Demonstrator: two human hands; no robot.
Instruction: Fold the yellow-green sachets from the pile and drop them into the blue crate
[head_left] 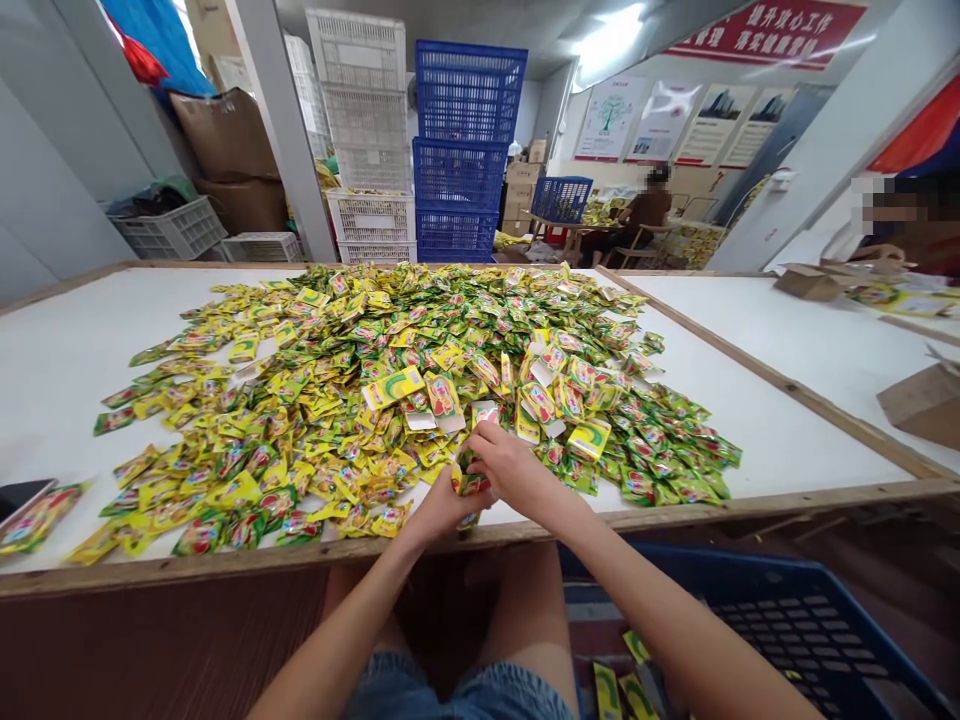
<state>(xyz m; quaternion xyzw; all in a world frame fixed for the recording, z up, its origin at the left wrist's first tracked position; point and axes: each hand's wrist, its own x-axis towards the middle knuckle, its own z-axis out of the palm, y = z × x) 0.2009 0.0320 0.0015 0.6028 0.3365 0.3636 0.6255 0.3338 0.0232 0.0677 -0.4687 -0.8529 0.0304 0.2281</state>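
Observation:
Both hands meet near the front edge of the white table [750, 400]. My left hand [441, 508] is closed around a small printed box [474, 484] in red, green and yellow, partly hidden by the fingers. My right hand [510, 468] reaches over it, fingers pinched together at its top; what they grip there is covered. Just beyond lies a heap of small yellow and green packets [322, 370] with red fruit prints. Several small cartons, some with white flaps standing out, lie on the heap, among them a yellow carton [393, 388] and an upright-printed carton [444, 396].
Wooden strips edge the table, and a divider strip [780, 380] crosses its right side. Below right stands a blue crate [810, 600] with yellow cartons inside. A dark flat object [22, 498] lies far left. Stacked crates [465, 170] and a seated person [645, 215] are behind.

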